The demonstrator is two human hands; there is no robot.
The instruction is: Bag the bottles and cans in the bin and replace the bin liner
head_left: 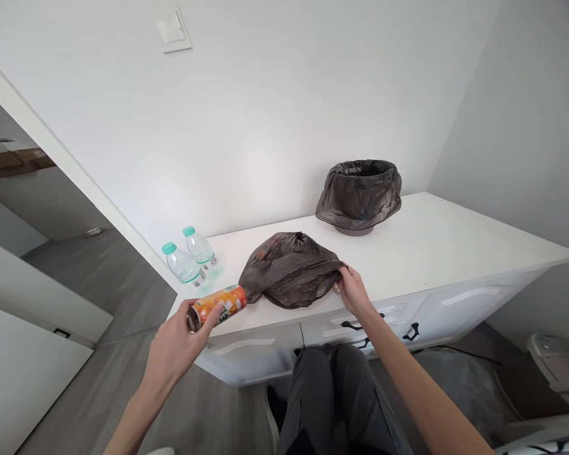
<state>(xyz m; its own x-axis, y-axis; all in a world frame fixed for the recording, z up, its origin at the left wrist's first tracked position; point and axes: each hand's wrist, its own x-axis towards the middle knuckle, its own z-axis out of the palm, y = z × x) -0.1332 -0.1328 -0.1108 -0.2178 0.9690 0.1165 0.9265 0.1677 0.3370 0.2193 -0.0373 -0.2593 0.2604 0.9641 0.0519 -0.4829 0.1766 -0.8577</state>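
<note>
An orange drink can (220, 306) lies tilted in my left hand (183, 335), fingers wrapped round it, above the front left edge of the white cabinet top. The can's far end touches or overlaps the side of a dark, see-through garbage bag (294, 272). That bag is gathered at the top, and something reddish shows faintly through it. At its right side, my right hand (353, 289) pinches the plastic between thumb and fingers.
Two clear bottles with teal caps, a nearer bottle (183, 264) and a farther bottle (199, 245), stand at the left. A bin lined with a dark bag (359, 196) stands by the wall. Below the cabinet top (455, 253) are doors and drawers with black handles (411, 332).
</note>
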